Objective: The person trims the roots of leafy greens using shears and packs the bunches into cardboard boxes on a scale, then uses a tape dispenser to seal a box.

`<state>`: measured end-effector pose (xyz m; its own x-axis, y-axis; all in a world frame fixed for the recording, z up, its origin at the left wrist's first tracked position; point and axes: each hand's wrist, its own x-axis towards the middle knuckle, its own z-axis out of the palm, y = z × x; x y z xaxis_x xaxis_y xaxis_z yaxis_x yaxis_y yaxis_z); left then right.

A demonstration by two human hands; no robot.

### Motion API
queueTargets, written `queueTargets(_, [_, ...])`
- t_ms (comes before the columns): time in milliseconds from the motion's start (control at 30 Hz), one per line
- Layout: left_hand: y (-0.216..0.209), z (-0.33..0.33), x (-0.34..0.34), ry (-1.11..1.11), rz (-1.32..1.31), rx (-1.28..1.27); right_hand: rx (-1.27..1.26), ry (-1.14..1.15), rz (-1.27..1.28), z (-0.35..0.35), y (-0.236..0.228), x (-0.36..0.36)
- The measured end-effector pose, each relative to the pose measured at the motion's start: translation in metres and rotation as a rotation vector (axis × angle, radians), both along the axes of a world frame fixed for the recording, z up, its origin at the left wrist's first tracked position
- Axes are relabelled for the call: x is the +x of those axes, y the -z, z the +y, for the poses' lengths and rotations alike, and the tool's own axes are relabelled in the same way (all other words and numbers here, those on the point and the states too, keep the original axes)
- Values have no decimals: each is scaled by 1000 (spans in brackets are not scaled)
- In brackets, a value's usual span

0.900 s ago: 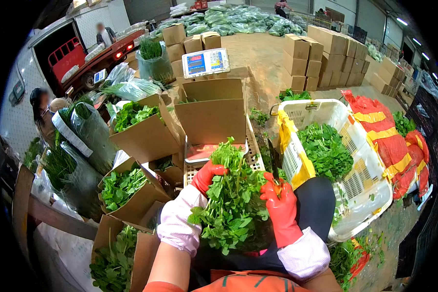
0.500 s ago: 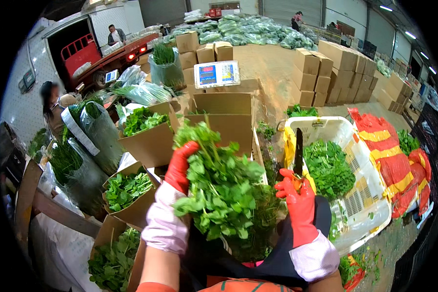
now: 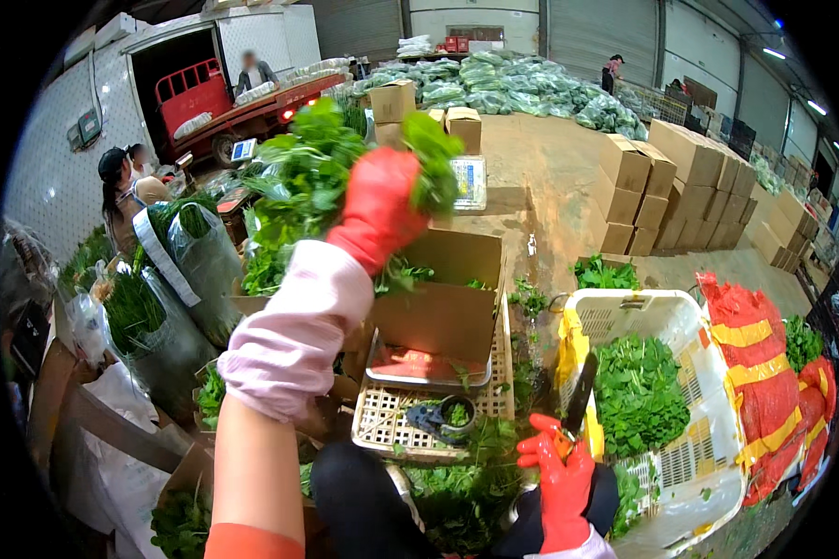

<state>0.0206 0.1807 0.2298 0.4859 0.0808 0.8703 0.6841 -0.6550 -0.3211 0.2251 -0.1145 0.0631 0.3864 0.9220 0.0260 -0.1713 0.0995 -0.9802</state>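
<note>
My left hand (image 3: 378,210), in a wet red glove, is closed around a bunch of leafy greens (image 3: 298,172), smeared by motion. It is raised over an open cardboard box (image 3: 438,303) with a few leaves inside. My right hand (image 3: 564,489), gloved in red too, holds a knife (image 3: 582,391) by its orange handle, the dark blade pointing up. It is beside a white plastic basket (image 3: 718,410) with a heap of cut greens (image 3: 639,396). The box rests on a red-topped tray (image 3: 424,363) on a cream slatted crate (image 3: 378,419).
Bags of long green stalks (image 3: 172,321) and more boxes of greens stand at left. Red-and-yellow mesh sacks (image 3: 750,363) lie right of the basket. Stacked cartons (image 3: 629,196), a red truck (image 3: 200,112) and several people are farther off. Loose leaves (image 3: 461,498) litter the floor near my legs.
My left hand has lifted the greens up and away from my lap, over the boxes. The crate and small round pot now show. My right hand has dropped lower with the knife.
</note>
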Motion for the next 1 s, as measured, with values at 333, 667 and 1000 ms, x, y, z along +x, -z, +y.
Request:
queueTargets(333, [108,66,92,-259,857,-1072,-216,-51,108,3,-23,11])
queueTargets(667, [179,107,97,-229,1032,-1628,-271,-70,211,20,-25,17])
queueTargets(1000, [43,67,50,28,641,-1054,-373,-68,282,20,-26,17])
